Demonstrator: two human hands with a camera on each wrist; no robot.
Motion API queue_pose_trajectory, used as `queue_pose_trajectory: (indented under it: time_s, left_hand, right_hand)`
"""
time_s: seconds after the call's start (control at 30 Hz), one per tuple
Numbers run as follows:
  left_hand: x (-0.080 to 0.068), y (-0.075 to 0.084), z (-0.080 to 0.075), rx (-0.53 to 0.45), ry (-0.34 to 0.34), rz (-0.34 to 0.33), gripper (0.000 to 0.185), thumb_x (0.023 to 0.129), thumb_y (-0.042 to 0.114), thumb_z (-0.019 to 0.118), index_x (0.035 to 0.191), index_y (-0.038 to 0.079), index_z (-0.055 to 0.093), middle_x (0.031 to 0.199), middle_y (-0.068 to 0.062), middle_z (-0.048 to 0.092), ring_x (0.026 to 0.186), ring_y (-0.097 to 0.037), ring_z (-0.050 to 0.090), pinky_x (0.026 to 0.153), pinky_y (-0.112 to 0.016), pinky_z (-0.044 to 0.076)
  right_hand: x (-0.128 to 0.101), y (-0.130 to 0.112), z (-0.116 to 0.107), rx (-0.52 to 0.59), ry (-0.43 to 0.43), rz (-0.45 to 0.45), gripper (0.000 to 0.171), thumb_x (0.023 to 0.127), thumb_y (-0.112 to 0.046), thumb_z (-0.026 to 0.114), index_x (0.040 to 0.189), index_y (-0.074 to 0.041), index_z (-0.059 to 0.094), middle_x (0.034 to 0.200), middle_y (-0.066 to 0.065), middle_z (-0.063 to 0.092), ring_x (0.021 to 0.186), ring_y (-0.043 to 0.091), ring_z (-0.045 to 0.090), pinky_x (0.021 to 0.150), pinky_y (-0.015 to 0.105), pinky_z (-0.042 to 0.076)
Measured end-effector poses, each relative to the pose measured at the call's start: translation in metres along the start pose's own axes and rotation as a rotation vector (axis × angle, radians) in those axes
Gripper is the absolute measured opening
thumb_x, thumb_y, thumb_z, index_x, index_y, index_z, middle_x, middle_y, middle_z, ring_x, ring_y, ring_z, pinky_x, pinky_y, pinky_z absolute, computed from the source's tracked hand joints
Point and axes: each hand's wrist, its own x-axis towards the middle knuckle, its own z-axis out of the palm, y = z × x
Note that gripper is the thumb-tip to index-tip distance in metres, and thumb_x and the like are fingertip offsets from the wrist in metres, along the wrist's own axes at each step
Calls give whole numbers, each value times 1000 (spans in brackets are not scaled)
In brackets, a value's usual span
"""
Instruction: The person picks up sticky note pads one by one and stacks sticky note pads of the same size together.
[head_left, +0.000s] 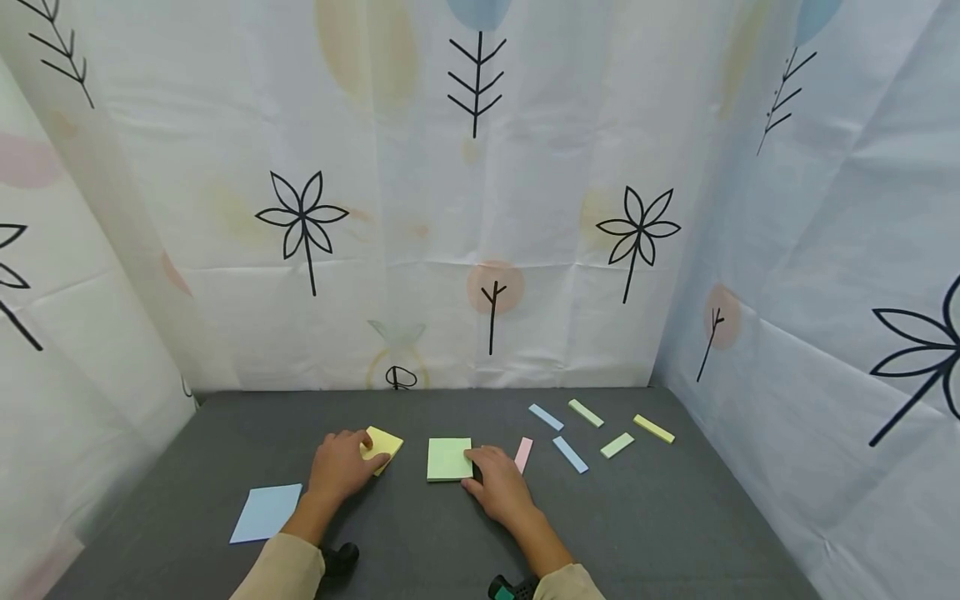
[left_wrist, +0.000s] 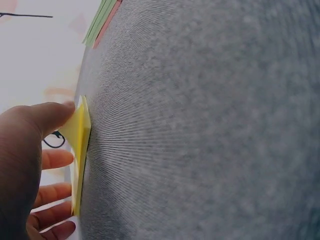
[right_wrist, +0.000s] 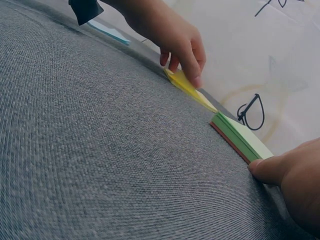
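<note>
Near the table's middle-left, my left hand [head_left: 345,462] pinches yellow sticky notes [head_left: 386,442] between thumb and fingers. In the left wrist view, the top of the yellow paper [left_wrist: 77,130] bends up by the thumb, and its lower edge stays close to the table. To the right lies a thick green sticky note pad [head_left: 448,460], with a reddish layer at its bottom in the right wrist view. My right hand [head_left: 498,487] grips this pad by its right edge, the thumb [right_wrist: 267,170] against the near corner.
A blue square note [head_left: 266,512] lies left of my left forearm. Right of my right hand are a pink strip [head_left: 523,455], blue strips [head_left: 570,455], pale green strips [head_left: 617,446] and a yellow strip [head_left: 654,428]. Patterned white cloth [head_left: 555,333] hangs behind the grey table [head_left: 645,533].
</note>
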Motion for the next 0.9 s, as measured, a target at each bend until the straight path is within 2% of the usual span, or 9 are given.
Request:
queue_pose_trajectory:
  time_s: [0.17, 0.4, 0.5, 0.63, 0.73, 0.9]
  left_hand:
    - [-4, 3, -6, 7, -19, -4, 44, 82, 48, 72, 100, 8, 72, 96, -15, 63, 88, -36, 56, 78, -56, 44]
    - [-6, 8, -11, -40, -101, -99, 42, 82, 31, 73, 112, 3, 70, 100, -19, 59, 87, -37, 58, 76, -54, 47]
    - [-9, 10, -12, -63, -127, -116, 44, 82, 29, 73, 115, 1, 68, 102, -19, 60, 89, -37, 59, 77, -54, 47]
    - [-11, 14, -15, -102, -138, -103, 43, 83, 24, 73, 116, -2, 67, 112, -21, 64, 100, -38, 60, 83, -54, 47]
    - [-11, 15, -15, -142, -144, -87, 40, 83, 20, 74, 114, -3, 68, 112, -21, 65, 100, -38, 61, 83, -54, 47]
    - [-9, 11, -12, -142, -126, -38, 35, 80, 19, 79, 109, 3, 71, 92, -11, 64, 82, -27, 59, 74, -48, 48]
  right_hand:
    - [-1, 0, 1, -3, 10, -6, 44, 85, -24, 75, 124, -6, 65, 120, 7, 65, 116, 27, 56, 97, 44, 44]
    - [0, 0, 2, -1, 7, -4, 44, 86, -24, 75, 124, -6, 64, 120, 7, 65, 116, 27, 56, 97, 44, 43]
    - [-1, 0, 1, -1, 8, -6, 44, 85, -24, 75, 124, -6, 64, 120, 7, 65, 116, 27, 56, 96, 44, 44]
    - [-1, 0, 1, -3, 6, -8, 44, 85, -24, 75, 123, -5, 64, 120, 7, 65, 116, 27, 56, 96, 44, 44]
    - [-1, -1, 0, 2, -1, -3, 44, 86, -23, 75, 124, -5, 64, 121, 7, 64, 116, 28, 56, 97, 44, 43]
    - [-1, -2, 0, 4, -8, -5, 43, 86, -22, 74, 125, -5, 63, 121, 8, 64, 117, 28, 55, 97, 45, 43]
